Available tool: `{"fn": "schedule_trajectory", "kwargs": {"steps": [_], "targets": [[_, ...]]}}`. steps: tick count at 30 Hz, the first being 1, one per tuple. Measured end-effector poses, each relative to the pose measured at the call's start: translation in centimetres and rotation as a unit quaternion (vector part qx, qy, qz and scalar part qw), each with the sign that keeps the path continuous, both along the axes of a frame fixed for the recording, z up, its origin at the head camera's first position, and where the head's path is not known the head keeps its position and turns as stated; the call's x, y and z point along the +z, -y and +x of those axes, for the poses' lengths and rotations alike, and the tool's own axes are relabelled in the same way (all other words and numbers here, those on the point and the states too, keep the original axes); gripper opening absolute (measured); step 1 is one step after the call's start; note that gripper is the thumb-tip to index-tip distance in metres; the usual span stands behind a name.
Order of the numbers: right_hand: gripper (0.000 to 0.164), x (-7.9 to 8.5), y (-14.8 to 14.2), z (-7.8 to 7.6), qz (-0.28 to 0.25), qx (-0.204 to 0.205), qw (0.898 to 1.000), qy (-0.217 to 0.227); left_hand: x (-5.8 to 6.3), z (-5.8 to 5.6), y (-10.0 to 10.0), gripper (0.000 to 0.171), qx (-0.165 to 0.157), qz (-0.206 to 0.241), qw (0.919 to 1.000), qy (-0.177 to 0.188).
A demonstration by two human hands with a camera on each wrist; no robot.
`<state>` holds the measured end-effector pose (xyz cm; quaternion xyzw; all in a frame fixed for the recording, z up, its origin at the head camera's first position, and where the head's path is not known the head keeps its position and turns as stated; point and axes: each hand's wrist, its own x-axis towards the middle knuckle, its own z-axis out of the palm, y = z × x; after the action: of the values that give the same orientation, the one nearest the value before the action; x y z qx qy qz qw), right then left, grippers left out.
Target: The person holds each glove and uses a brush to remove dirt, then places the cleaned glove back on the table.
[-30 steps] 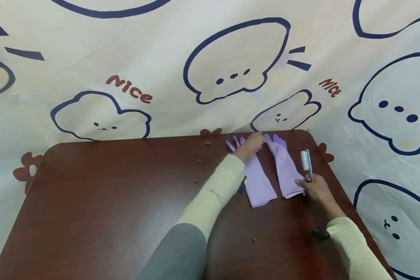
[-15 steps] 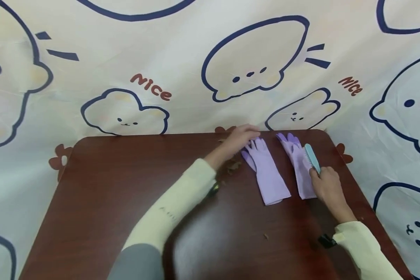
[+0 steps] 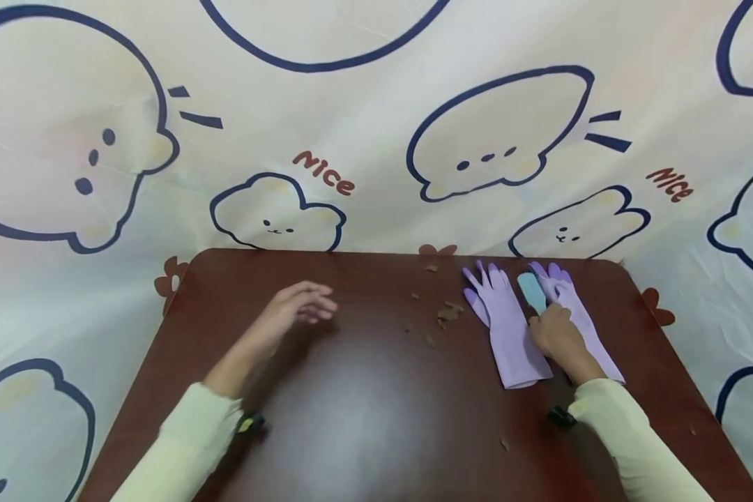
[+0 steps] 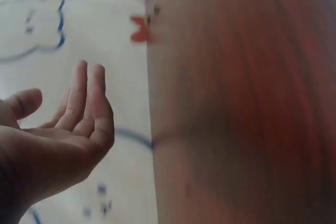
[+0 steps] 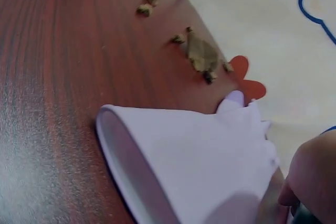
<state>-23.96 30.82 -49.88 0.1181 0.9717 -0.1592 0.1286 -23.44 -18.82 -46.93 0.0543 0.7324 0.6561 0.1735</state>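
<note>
My right hand [image 3: 558, 336] grips the handle of a light blue brush [image 3: 530, 291], whose back faces up and whose bristles are hidden. Its head lies between two lilac rubber gloves with darker purple fingertips. The left-hand glove [image 3: 510, 338] lies flat, fingers toward the far edge; the right-hand glove [image 3: 586, 328] is partly covered by my hand. In the right wrist view the cuff of one glove [image 5: 184, 150] gapes, and my fingers show at the right edge. My left hand [image 3: 288, 315] holds nothing, raised over the table's left part with fingers loosely bent; its palm shows in the left wrist view.
Brown crumbled bits like dry leaves [image 3: 450, 312] lie left of the gloves, with a few smaller scraps elsewhere on the dark wooden table [image 3: 364, 390]. A white cloth [image 3: 376, 125] with cartoon outlines hangs right behind the table's far edge and along its sides.
My left hand has left the gloves and moved far to the left. The brush has gone from beside the right-hand glove, across it, to between both gloves. The view has turned left.
</note>
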Motion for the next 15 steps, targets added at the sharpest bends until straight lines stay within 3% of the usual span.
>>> {"fn": "schedule_trajectory", "kwargs": {"steps": [3,7,11,15], "targets": [[0.052,-1.0,0.3,0.2,0.005,-0.007,1.000,-0.020,0.0,1.6,3.3,0.039,0.021,-0.006,0.9998,-0.001],[0.040,-1.6,0.9,0.0,0.016,-0.004,0.997,-0.077,0.8,2.9,6.1,0.040,0.042,-0.015,0.9989,-0.018],[0.029,-1.6,1.6,-0.4,0.026,0.021,0.994,-0.101,1.8,3.0,7.5,0.040,0.050,-0.023,0.9977,-0.039],[0.023,-1.4,2.2,-0.9,0.032,0.029,0.993,-0.108,2.7,2.4,8.1,0.039,0.052,-0.030,0.9965,-0.057]]}}
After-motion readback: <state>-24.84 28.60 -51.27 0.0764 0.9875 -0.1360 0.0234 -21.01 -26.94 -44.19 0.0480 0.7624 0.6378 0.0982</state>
